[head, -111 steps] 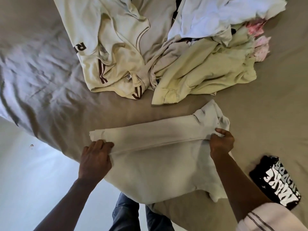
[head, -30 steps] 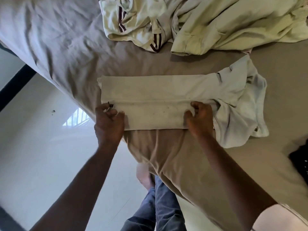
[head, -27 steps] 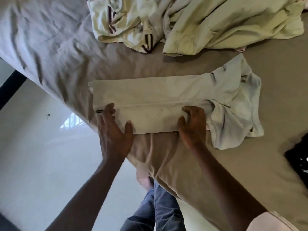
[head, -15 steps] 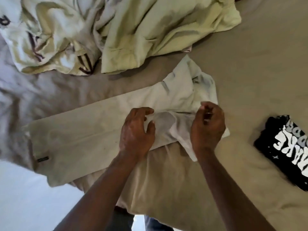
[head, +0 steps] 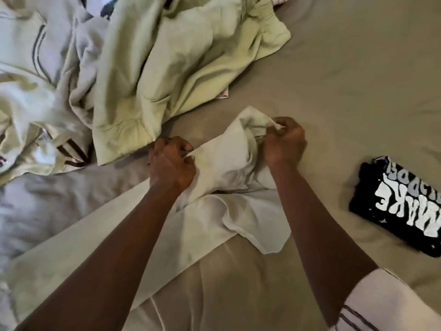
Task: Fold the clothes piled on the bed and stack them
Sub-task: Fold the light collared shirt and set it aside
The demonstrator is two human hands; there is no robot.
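- A pale cream garment [head: 210, 225] is seen laid in a long folded band across the near part of the bed [head: 358, 75]. Its far end is bunched and raised off the sheet between the two hands.
- A fold at the upper edge of that garment is pinched by the left grip [head: 171, 163], with fingers and thumb curled tightly round the cloth.
- The bunched end is held by the right grip [head: 284, 142], its fingers curled and a scrap of cloth showing above the knuckles.
- A pale green garment [head: 179, 58] is heaped unfolded just beyond the left grip, beside a cream jersey with dark stripes [head: 31, 96] at the left.
- A folded black shirt with white lettering [head: 401, 206] is set well apart on the sheet, to the right.
- The right arm is covered at the lower edge by a white striped sleeve [head: 386, 304].
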